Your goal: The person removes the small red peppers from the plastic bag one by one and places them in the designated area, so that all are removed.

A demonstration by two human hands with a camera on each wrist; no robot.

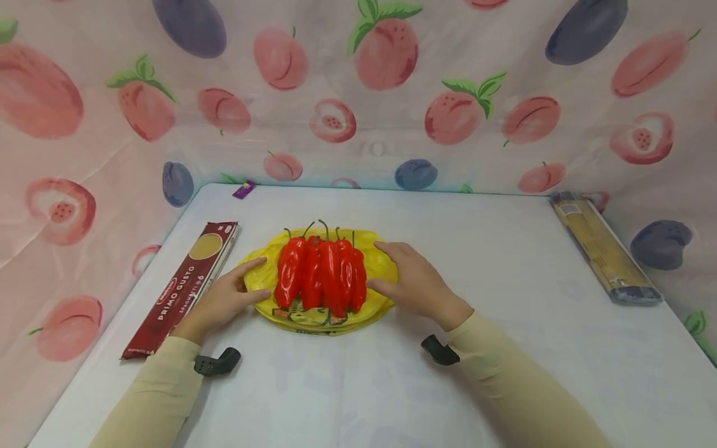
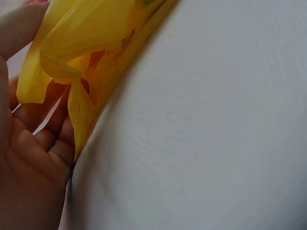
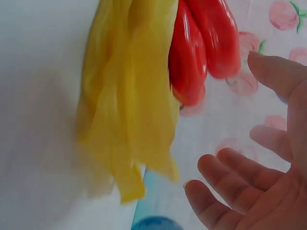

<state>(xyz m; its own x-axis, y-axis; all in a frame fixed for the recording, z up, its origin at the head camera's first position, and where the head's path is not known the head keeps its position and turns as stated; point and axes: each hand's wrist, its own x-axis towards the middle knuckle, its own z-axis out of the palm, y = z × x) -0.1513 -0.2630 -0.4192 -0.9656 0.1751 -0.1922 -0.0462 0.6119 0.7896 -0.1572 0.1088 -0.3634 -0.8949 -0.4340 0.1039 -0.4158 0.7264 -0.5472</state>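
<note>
Several glossy red peppers [image 1: 330, 274] with thin dark stems lie side by side, stems pointing away, on a flattened yellow plastic bag [image 1: 302, 320]. At the bag's left edge is my left hand [image 1: 221, 305], thumb and fingers spread around loose folds of yellow plastic [image 2: 96, 28]. My right hand [image 1: 417, 283] is at the opposite edge, its thumb near the rightmost pepper. In the right wrist view its fingers are loosely bent and spread, holding nothing, beside the hanging bag folds [image 3: 134, 96] and two pepper ends [image 3: 189, 57].
A dark red spaghetti pack [image 1: 179, 292] lies slanted just left of the left hand. Far right on the white table [image 1: 476, 373] is a clear pack of pasta [image 1: 605, 249]. A small purple packet [image 1: 244, 190] sits by the back edge. Fruit-printed cloth [image 1: 358, 155] rises behind.
</note>
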